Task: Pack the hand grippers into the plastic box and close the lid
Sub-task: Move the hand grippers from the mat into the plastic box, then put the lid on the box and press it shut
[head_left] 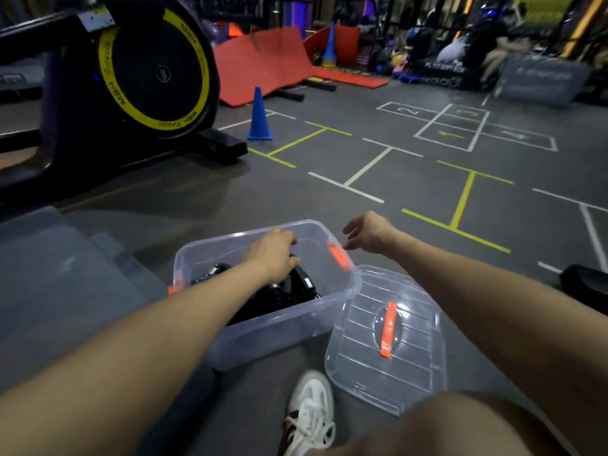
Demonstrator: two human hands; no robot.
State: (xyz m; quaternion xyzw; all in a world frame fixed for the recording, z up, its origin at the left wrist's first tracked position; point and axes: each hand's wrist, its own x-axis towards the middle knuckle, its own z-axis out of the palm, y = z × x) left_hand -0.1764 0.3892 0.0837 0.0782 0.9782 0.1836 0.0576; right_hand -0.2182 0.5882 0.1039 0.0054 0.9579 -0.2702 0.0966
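A clear plastic box (pixel 279 337) with orange latches stands on the grey floor in front of me. Several black hand grippers (pixel 283 294) lie inside it. My left hand (pixel 273 255) reaches down into the box, fingers curled over a black gripper near the far wall. My right hand (pixel 368 233) hovers just beyond the box's right rim, fingers loosely bent and holding nothing. The clear lid (pixel 404 350) with an orange handle lies flat on the floor, right of the box and touching its corner.
A white sneaker (pixel 311 409) sits just before the box. A black exercise bike with a yellow-ringed wheel (pixel 154 70) stands at the left, a blue cone (pixel 259 115) behind. A grey bin lid (pixel 49 274) lies to the left. Floor tape lines stretch ahead.
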